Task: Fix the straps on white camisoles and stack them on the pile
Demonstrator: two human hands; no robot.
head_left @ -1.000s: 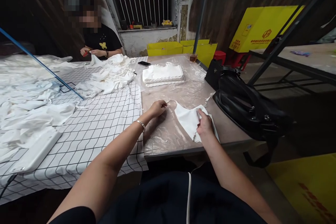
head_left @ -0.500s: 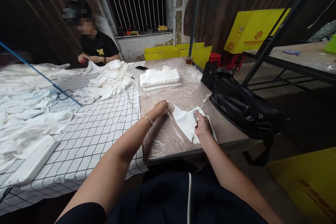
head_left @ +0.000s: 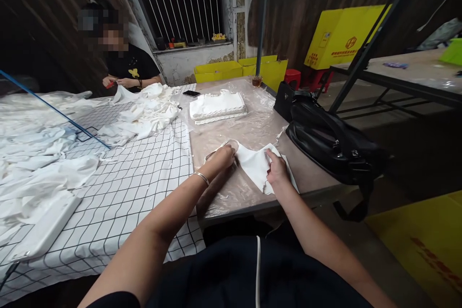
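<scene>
Cloth, white, lies spread near the front edge of the bench, partly over a clear sheet, with its narrow part toward the left and its wider part toward the right. The left hand is at the narrow part, its fingers drawn in close; whether they have pinched the fabric I cannot tell. A thin curved band shows just beyond that hand. The right hand rests on the wider part, one digit stretched along the surface and the others curled; whether it grips or only presses, I cannot tell either.

As to how far things have come: a neat stack of white pieces lies farther back on the sheet, layered and level. The cloth is apart from it, flat but not laid on it. Leftward, loose white pieces lie in a crumpled pile on a checked cover, so by the look of it many are not yet stacked.

Around these are a phone by the stack, a cup at the far corner and a black bag on the right. Across the pile sits a co-worker, both hands raised near the white fabric.
</scene>
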